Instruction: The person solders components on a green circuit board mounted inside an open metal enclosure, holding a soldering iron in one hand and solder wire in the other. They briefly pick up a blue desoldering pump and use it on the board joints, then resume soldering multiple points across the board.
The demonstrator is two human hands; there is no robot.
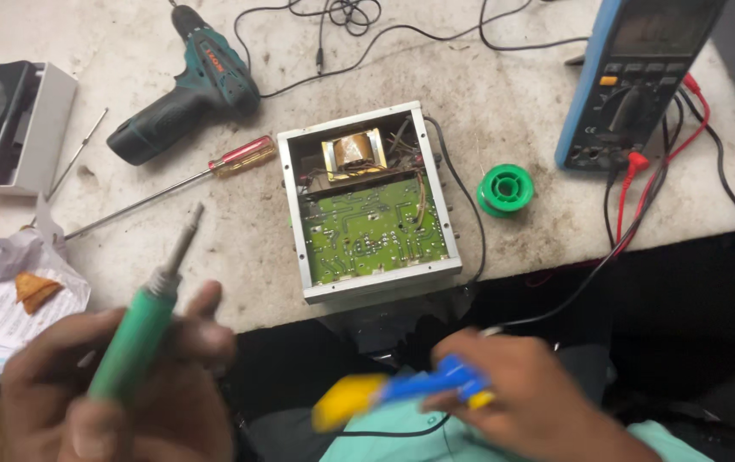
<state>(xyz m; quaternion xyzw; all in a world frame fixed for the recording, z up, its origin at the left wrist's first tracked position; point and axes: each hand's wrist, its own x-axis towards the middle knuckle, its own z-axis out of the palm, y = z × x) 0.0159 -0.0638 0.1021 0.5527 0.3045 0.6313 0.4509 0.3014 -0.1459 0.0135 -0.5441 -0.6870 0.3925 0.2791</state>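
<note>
A: What is the left hand [119, 389] doing?

B: Its grip is clenching around the green handle of a soldering iron [147, 312]. The metal tip is pointing up and to the right, away from the grip, over the desk [521, 94].

A: What is lying beyond that tip?

B: Just above it a screwdriver [171, 186] with a red and yellow handle is lying flat, and farther up a dark green cordless drill [188, 85] is resting. To the left of the grip some crumpled papers [8, 291] are lying.

A: And between the hands?

B: Above them, an open metal box [367, 201] is sitting at the desk edge, showing a green circuit board [376, 233] and a transformer [352, 152].

A: The right hand [530, 402]?

B: Its grip is grasping a blue and yellow tool [393, 392], blurred; the yellow end is sticking out to the left. Up from this grip a green solder spool [505, 190] is lying, and farther right a blue multimeter [632, 81] is standing with its red and black leads.
</note>
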